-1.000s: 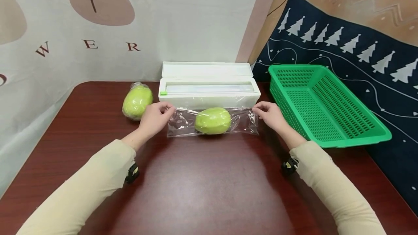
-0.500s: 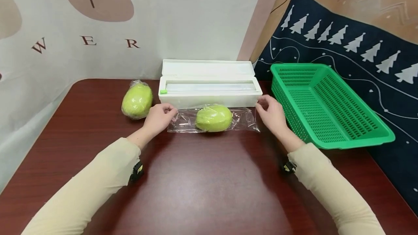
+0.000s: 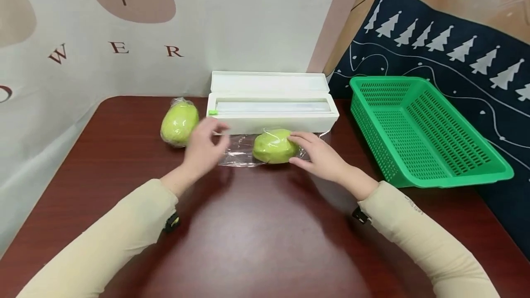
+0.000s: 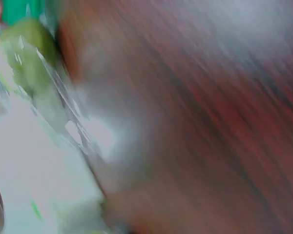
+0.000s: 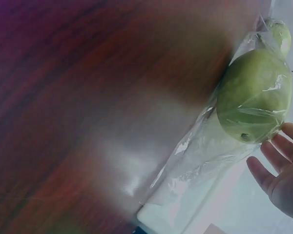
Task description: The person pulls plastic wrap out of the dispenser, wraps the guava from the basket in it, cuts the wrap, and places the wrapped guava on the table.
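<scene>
A green oval fruit (image 3: pixel 275 147), perhaps a melon, lies under a strip of clear plastic wrap (image 3: pixel 241 153) that spreads out on both sides of it. At its right end is my right hand (image 3: pixel 318 157), fingers spread and tips at the fruit; the right wrist view shows these fingers (image 5: pixel 263 173) against the wrapped end. My left hand (image 3: pixel 204 147) is slightly blurred beside the wrap's left end, thumb and forefinger apart, nothing visible between them. Just behind it, a second fruit (image 3: pixel 180 124) stands covered in plastic with bunched film on top.
Behind the wrap, a white cling film dispenser (image 3: pixel 273 124) stands with its lid up and a green slider at left. A green plastic basket (image 3: pixel 397 162) sits at the right. Brown table (image 3: pixel 248 243) extends in front; a printed cloth hangs behind.
My right hand has let go of the wrap's right end and moved left onto the fruit. My left hand, earlier pinching the wrap's left end, has loosened and lifted slightly.
</scene>
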The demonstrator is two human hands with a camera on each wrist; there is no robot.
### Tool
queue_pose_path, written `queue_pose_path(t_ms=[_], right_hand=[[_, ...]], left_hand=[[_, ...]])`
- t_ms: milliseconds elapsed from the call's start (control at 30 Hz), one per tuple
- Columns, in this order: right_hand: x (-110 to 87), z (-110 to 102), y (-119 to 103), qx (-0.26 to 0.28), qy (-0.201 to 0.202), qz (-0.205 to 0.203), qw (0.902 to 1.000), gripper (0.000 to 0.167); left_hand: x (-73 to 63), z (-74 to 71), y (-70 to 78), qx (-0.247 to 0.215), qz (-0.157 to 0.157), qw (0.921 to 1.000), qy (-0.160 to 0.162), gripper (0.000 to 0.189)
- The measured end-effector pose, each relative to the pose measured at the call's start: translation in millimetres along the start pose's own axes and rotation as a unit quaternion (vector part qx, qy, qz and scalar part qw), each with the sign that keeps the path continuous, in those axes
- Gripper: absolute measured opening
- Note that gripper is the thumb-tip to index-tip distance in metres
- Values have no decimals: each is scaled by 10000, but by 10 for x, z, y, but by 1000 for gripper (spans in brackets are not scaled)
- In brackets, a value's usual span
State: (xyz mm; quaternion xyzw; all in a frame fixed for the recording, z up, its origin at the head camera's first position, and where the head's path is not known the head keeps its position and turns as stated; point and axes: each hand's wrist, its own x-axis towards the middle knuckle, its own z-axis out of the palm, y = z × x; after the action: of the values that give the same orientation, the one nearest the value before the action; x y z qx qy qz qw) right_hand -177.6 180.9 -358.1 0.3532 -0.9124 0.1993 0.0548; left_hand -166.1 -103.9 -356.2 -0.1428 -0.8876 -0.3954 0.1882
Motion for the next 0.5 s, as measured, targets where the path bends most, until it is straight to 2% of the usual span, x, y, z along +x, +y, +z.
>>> queue_pose_path(t_ms=[67, 133, 200, 267, 367, 500], right_hand=[[20, -14, 0, 78, 14, 1, 10000, 56], [50, -17, -2, 150, -14, 58, 9999, 59], [85, -5, 6, 175, -83, 110, 9998, 65], [122, 19, 20, 233, -177, 117, 9995, 69], [160, 52, 56, 411, -332, 97, 9986, 75], [175, 78, 128, 759, -442, 156, 9960, 79]], left_hand=[[-9, 106, 107, 380, 778, 9937, -707, 29], [-6, 229, 189, 689, 1140, 9799, -1483, 44], [15, 337, 231, 890, 1127, 9690, -2011, 60], [41, 418, 237, 990, 936, 9650, -2242, 70], [85, 489, 209, 909, 577, 9657, -2363, 74], [139, 545, 163, 650, 371, 9677, -2409, 74]])
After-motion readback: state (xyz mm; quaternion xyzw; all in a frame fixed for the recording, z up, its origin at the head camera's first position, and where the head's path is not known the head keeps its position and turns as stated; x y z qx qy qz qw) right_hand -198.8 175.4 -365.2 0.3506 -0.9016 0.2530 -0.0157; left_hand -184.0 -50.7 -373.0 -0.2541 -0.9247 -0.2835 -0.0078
